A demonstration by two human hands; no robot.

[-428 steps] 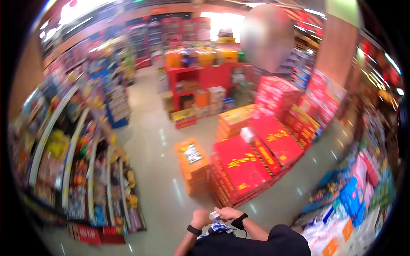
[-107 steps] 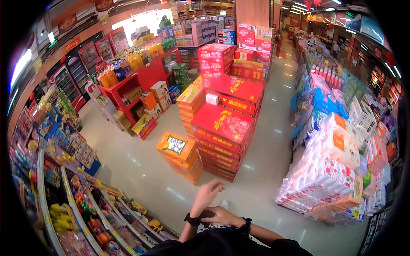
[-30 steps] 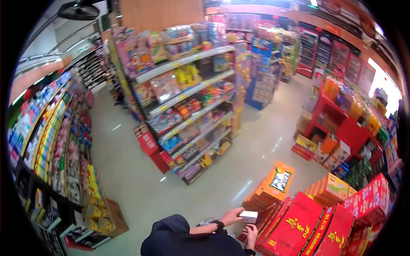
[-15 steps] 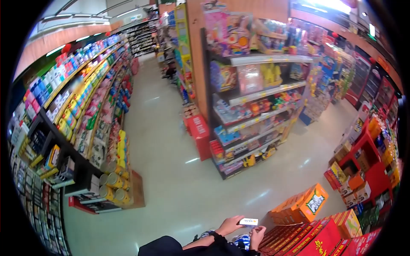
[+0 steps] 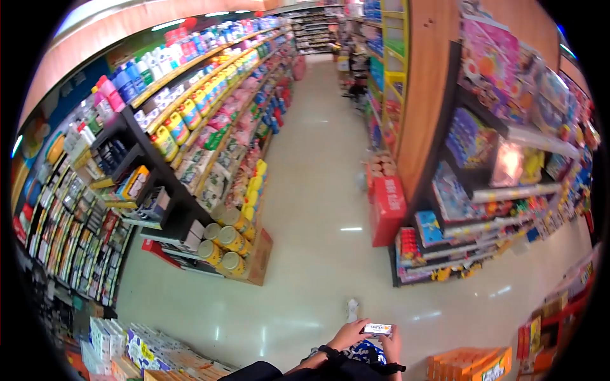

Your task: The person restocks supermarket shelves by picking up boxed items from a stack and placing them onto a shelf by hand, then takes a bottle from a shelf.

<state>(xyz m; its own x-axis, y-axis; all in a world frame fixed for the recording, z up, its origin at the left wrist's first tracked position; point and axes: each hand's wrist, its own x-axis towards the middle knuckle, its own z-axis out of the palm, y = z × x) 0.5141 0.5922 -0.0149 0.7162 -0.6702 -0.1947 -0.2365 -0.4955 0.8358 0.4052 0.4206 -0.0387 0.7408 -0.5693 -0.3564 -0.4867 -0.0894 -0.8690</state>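
Observation:
At the bottom of the head view, a small flat white box (image 5: 378,329) with dark lettering and an orange mark is held level between my two hands. My left hand (image 5: 347,335), with a dark band on the wrist, grips its left end. Fingers of my right hand (image 5: 392,347) are closed around the right end; that wrist also carries a dark band. Blue and white patterned cloth (image 5: 365,353) shows just below the box. Beyond my hands, a white shoe (image 5: 352,309) rests on the floor.
An aisle floor (image 5: 305,190) runs ahead between shelves of bottles (image 5: 184,124) and a wooden-ended toy shelf (image 5: 489,190). Yellow-labelled cans (image 5: 234,240) stand at the left shelf's end. A red box (image 5: 387,209) sits by the pillar, and orange cartons (image 5: 467,363) lie lower right.
The view has swung left, so the aisle now lies in the middle. The stacked red boxes at lower right have left the view. The white box stays between my hands.

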